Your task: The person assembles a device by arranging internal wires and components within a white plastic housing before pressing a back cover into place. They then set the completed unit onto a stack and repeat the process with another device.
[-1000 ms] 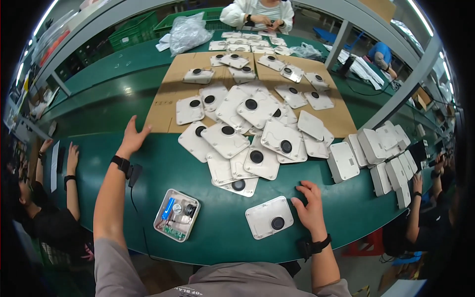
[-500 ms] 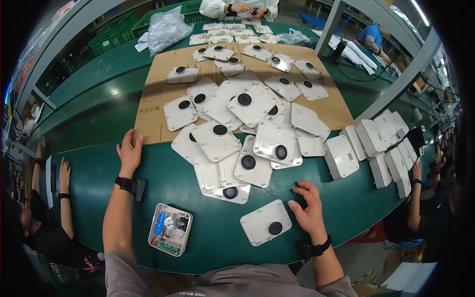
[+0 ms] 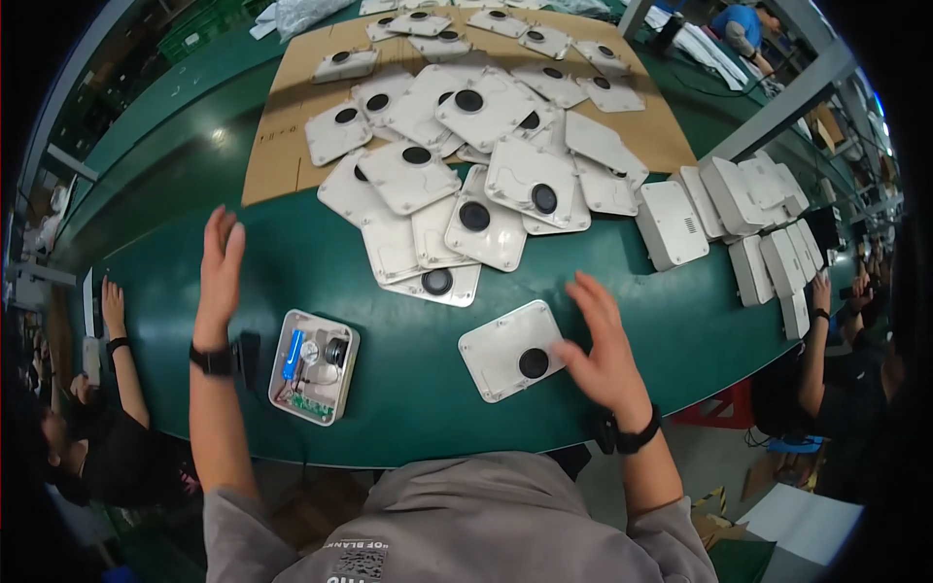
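Our right hand (image 3: 601, 350) lies spread, touching a white cover (image 3: 511, 350), square with a black round centre; our left hand (image 3: 220, 274) hovers spread, empty.

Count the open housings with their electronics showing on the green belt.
1: the open housing lies between the left hand and the white cover at the right hand. Others may be hidden under the pile.
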### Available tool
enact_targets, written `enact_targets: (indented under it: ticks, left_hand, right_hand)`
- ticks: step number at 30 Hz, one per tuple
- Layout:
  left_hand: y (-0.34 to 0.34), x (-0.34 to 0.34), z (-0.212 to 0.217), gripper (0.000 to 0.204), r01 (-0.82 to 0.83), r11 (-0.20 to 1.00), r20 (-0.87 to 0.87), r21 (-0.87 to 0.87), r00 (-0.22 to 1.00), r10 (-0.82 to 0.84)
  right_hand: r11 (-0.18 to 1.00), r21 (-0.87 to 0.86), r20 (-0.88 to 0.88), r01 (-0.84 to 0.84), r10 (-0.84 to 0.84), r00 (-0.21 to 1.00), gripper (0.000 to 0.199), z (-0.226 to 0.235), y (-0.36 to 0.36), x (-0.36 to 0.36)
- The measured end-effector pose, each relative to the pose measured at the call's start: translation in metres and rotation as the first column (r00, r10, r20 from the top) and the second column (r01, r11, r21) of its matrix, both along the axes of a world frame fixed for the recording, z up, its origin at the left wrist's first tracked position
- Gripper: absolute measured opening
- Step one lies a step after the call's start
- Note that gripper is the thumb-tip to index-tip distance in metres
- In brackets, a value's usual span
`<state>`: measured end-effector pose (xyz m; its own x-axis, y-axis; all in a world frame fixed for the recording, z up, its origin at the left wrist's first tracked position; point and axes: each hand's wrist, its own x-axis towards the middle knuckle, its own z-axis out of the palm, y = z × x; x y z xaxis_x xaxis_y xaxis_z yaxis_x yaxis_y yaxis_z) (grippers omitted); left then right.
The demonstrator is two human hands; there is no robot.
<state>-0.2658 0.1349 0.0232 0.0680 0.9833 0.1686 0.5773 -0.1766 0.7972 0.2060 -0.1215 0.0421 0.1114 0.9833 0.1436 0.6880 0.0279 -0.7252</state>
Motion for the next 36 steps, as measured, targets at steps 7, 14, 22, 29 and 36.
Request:
enact_targets:
  ticks: [7, 14, 22, 29, 36]
  left_hand:
    - [-0.22, 0.007, 0.014, 0.045, -0.081, 0.94, 0.05, -0.33, 0.993, 0.103]
    - [-0.263, 0.076, 0.039, 0.045, 0.213, 0.908, 0.085, -0.361, 0.977, -0.195]
    - [-0.207, 0.113, 0.032, 0.093, 0.316, 0.943, -0.337, 0.101, 0.903, -0.266]
    - [-0.195, 0.159, -0.004, 0.129, 0.546, 0.826, -0.142, 0.138, 0.836, -0.53]
    - [-0.221, 0.213, -0.01, 0.132, 0.54, 0.831, -0.109, 0.133, 0.841, -0.529]
  right_hand:
    - [0.943, -0.167, 0.345, -0.289, 0.33, 0.878, 0.07, 0.006, -0.033, -0.024]
    - [0.995, 0.041, 0.544, 0.095, -0.102, 0.833, 0.06, 0.0, -0.026, -0.015]
    - [0.979, -0.127, -0.305, -0.158, 0.113, 0.946, 0.051, 0.012, 0.001, -0.084]
    - [0.982, -0.065, -0.175, -0.179, 0.165, 0.971, 0.051, 0.003, 0.003, -0.082]
    - [0.982, 0.123, 0.218, -0.145, 0.115, 0.969, 0.049, 0.035, -0.024, -0.06]
